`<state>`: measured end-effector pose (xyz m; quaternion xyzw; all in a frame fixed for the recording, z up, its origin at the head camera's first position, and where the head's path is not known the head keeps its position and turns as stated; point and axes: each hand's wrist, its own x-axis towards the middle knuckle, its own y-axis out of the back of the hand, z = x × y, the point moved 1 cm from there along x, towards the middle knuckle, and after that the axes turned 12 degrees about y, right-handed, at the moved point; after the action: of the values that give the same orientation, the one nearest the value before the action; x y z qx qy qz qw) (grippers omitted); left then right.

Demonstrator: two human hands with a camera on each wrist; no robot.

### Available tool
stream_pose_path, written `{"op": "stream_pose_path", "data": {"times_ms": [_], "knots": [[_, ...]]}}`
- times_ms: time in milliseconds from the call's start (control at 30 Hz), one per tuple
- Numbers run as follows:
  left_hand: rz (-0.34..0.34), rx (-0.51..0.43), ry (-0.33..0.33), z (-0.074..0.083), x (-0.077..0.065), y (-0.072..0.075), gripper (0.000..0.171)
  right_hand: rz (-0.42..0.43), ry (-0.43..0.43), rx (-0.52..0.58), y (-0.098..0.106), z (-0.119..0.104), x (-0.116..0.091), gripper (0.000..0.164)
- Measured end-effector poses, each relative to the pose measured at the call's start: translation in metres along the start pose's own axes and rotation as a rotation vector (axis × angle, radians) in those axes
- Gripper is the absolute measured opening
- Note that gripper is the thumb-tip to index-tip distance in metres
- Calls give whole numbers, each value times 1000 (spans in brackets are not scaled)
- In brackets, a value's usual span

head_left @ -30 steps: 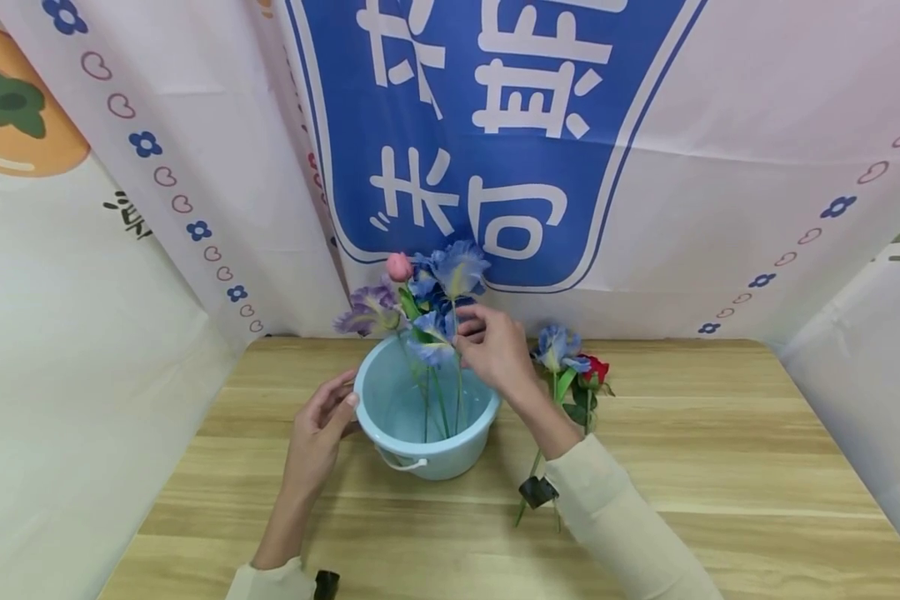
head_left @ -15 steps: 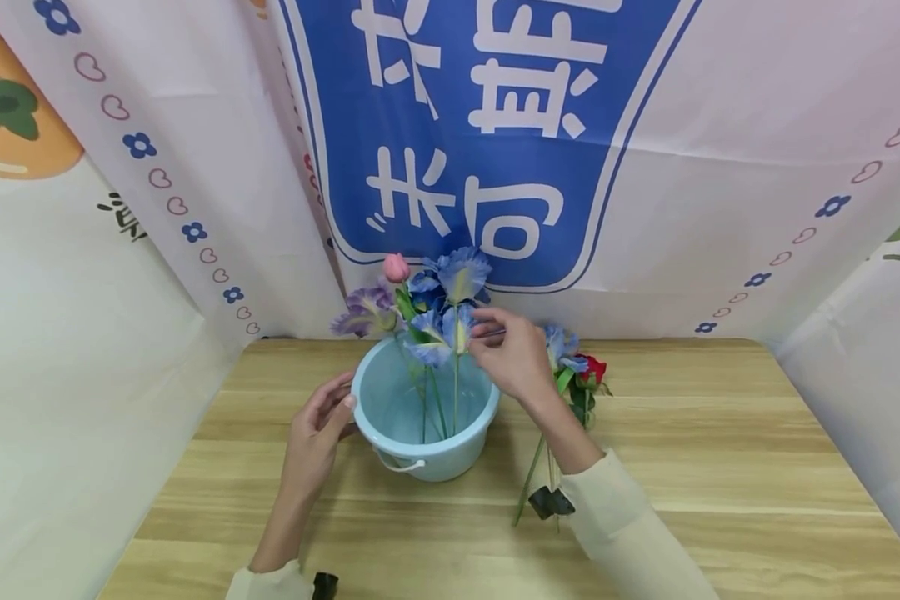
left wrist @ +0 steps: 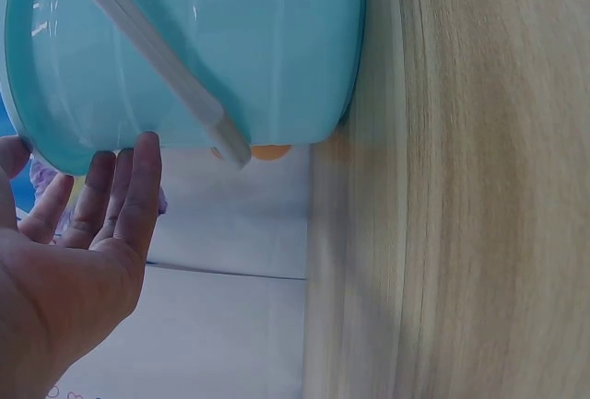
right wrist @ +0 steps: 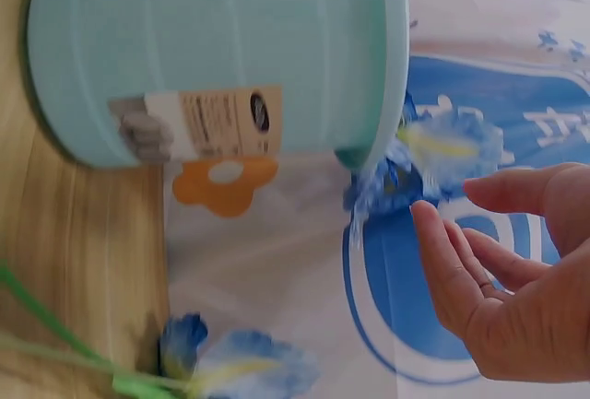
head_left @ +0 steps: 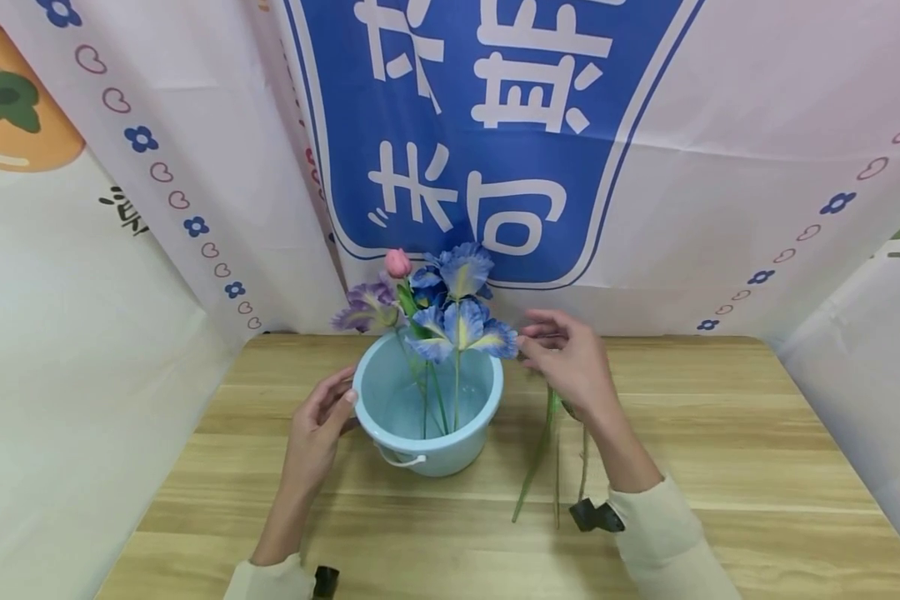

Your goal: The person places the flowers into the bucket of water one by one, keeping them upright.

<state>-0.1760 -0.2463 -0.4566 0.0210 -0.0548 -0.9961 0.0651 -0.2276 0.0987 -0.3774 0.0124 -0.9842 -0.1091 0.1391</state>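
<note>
A light blue bucket [head_left: 435, 454] stands on the wooden table. My left hand [head_left: 321, 421] rests against its left side, thumb at the rim and fairly straight fingers on the outer wall in the left wrist view. Stems of several artificial flowers lean inside: a pink bud [head_left: 398, 263], a purple iris [head_left: 371, 307] and blue irises [head_left: 465, 271]. My right hand [head_left: 570, 358] is right of the bucket, thumb and forefinger apart, fingertips beside the spread petals of the lower blue iris [head_left: 457, 329]. Whether they touch, I cannot tell.
Loose flower stems [head_left: 540, 458] lie right of the bucket; a blue iris head [right wrist: 253, 362] shows there in the right wrist view. A white handle [left wrist: 161, 63] hangs on the bucket's side. Printed cloth [head_left: 690, 217] hangs behind the table [head_left: 682, 433].
My right hand has moved right, away from the stem it was near, and the lower blue iris's petals now spread wider over the rim. My left hand has stayed at the bucket.
</note>
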Motion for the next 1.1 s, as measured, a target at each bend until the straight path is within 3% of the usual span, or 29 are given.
{"op": "stream_pose_path", "data": {"times_ms": [400,1100], "knots": [[-2,-7,5,0,0,0,43,26,-45,32,36,28,-13,45],[1,-4,3,-2,0,1,43,64,-232,106,71,83,-34,49]]}}
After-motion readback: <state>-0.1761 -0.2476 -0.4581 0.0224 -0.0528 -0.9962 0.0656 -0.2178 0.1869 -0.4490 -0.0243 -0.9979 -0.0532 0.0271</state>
